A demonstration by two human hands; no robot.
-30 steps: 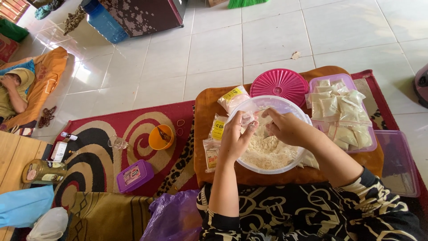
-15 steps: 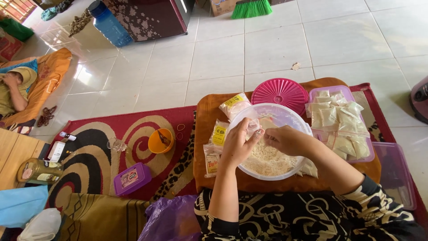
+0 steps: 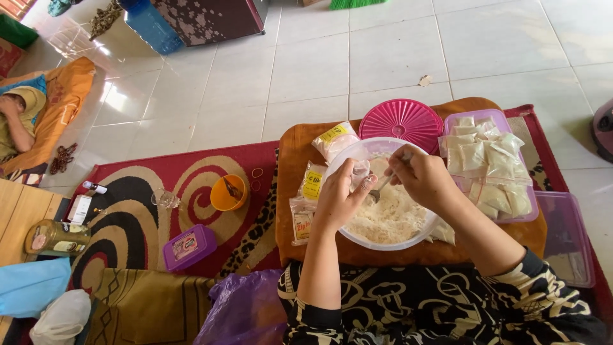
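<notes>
Beneath both hands, white bowl (image 3: 383, 236) of pale shredded filling; right of them, tray of filled packets (image 3: 488, 169). Left hand (image 3: 338, 198) pinching small clear bag (image 3: 360, 171); right hand (image 3: 424, 179) gripping spoon (image 3: 381, 189) at its mouth.

spoon (image 3: 382, 186) handle hidden in right hand (image 3: 423, 179), broom (image 3: 357, 4) cut by top edge, small bag (image 3: 359, 174) blurred
</notes>
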